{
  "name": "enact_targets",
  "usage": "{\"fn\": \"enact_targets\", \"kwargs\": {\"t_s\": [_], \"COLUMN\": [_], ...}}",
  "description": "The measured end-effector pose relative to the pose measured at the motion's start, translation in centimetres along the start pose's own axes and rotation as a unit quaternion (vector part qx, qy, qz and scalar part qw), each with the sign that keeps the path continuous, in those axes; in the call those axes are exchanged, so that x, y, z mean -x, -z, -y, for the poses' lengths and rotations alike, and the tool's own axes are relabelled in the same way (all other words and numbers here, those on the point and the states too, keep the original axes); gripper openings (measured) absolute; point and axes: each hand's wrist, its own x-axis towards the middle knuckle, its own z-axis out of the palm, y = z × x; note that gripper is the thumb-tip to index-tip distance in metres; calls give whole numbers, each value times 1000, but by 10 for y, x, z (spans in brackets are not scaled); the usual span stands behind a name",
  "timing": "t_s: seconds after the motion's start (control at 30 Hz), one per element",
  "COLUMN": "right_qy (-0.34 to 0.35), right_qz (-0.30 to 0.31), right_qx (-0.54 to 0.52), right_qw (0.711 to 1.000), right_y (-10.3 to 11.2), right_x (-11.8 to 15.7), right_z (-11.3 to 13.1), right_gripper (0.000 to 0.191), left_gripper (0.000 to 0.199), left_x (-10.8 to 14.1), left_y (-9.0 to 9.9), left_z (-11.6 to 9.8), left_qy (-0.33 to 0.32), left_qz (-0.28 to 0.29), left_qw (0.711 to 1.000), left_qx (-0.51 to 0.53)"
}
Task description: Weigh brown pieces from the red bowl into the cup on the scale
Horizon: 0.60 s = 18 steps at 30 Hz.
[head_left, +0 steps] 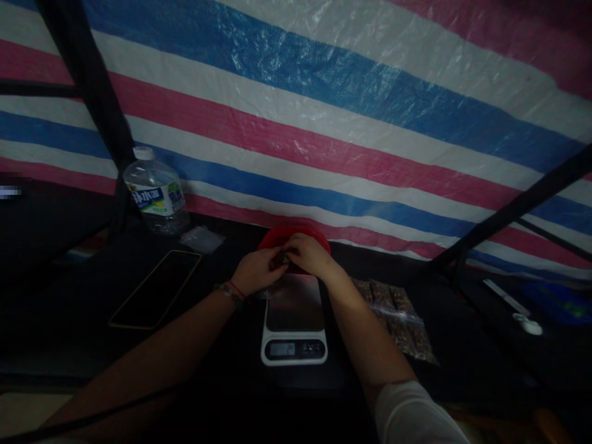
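Both hands meet over the near edge of a red basin (271,237), just beyond a white kitchen scale (296,308). My left hand (259,269) has its fingers closed around a small bag with dark brown bits (283,259). The fingers of my right hand (309,253) are bent together at the same spot; whatever they pinch is too small and dark to tell. Nothing lies on the scale's plate, and its display is lit. Right of the scale, partly behind my right forearm, are several small packets of brown bits (404,320) in clear plastic.
A phone (157,290) lies on the dark table (222,364) at the left. Behind it stand a large clear bottle (157,197) and some flat clear bags (202,239). A striped sheet (324,142) hangs behind. White earphones (527,324) and a blue item (562,303) lie far right.
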Motion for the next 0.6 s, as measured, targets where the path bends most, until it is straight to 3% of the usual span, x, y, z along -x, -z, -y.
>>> {"fn": "enact_targets", "kwargs": {"t_s": [0.13,0.3,0.37,0.43,0.6], "right_qy": [-1,-46,-76,-101,-181], "right_qz": [2,-88,-54,20,150], "right_qx": [-2,-24,-5,23,72], "right_qw": [1000,995,996,994,969], "right_y": [2,9,9,6,-14], "right_x": [0,3,5,7,9], "right_z": [0,-14,-22,-28,-29], "right_gripper": [18,36,38,35,30], "left_gripper": [37,45,47,48,45], "left_x": [1,0,0,-1,0], "left_y": [-1,-2,-2,-2,-1], "left_z": [1,7,9,11,10], "left_qy": [0,56,67,63,47], "left_qz": [-15,-91,-106,-102,-92], "left_qw": [1000,994,992,993,995], "left_qx": [-3,-1,1,3,-3]}}
